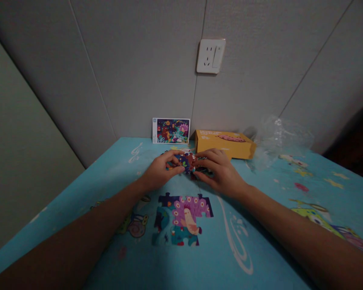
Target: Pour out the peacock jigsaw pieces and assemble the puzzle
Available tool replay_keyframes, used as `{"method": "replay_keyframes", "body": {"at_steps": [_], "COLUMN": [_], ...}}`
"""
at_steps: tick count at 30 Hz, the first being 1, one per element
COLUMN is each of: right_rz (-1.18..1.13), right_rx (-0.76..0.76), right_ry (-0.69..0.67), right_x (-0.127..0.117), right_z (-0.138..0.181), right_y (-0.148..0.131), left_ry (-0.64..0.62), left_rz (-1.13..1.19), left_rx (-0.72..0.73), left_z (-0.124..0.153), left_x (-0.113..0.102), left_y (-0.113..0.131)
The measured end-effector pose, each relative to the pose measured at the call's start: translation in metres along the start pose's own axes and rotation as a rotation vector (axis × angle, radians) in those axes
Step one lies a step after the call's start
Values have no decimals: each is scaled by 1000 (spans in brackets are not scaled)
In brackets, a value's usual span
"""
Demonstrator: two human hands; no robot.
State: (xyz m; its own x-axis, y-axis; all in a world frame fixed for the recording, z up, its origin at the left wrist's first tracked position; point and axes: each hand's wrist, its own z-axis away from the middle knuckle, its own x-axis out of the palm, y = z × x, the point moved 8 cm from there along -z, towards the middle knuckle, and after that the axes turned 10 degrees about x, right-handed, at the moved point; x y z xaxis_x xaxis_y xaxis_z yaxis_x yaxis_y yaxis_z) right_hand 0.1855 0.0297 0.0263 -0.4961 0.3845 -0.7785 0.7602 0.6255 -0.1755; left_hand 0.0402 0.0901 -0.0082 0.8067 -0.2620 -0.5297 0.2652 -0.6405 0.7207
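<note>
Puzzle pieces (186, 162) in dark blue, brown and white lie bunched between my two hands. My left hand (163, 168) closes on the left side of the bunch, with thumb and fingers curled around pieces. From the right, my right hand (219, 169) grips pieces between its bent fingers and thumb. Fingers hide part of the bunch, so single pieces are hard to tell apart. Nearer to me, a joined section of puzzle (181, 219) lies flat, showing a pink bird with a purple fan tail; a notch is open at its lower right.
Against the wall leans a picture card (173, 131). Right of it sits a yellow box (225, 145), with a crumpled clear plastic bag (278, 139) beside it. A blue patterned cloth (260, 241) covers the table. A white socket (211, 56) is on the wall.
</note>
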Motion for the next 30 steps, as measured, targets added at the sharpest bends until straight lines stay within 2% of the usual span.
{"method": "replay_keyframes", "body": {"at_steps": [6,11,17,19,23,24,26,30], "right_rz": [-89,-181,-311,-297,-247,-252,-263,-282], "right_rx": [-15,51,150,168,181,185,187,166], "right_ry": [41,32,-16,28,135,149,152,78], "right_x": [-6,-7,-1,-4,-12,-13,-12,-3], "right_z": [0,-1,2,2,3,3,3,2], "right_y": [-4,-1,2,4,10,11,11,6], "left_ry": [93,168,154,223,456,473,392,43], "left_rz": [321,425,477,475,472,453,425,560], "left_rx": [-99,-157,-188,-191,-196,-211,-233,-117], "left_z": [-2,-2,2,3,5,5,4,1], "left_x": [-4,-10,-6,-12,-33,-34,-27,8], "left_y": [-14,-14,-5,-7,-20,-23,-22,2]}}
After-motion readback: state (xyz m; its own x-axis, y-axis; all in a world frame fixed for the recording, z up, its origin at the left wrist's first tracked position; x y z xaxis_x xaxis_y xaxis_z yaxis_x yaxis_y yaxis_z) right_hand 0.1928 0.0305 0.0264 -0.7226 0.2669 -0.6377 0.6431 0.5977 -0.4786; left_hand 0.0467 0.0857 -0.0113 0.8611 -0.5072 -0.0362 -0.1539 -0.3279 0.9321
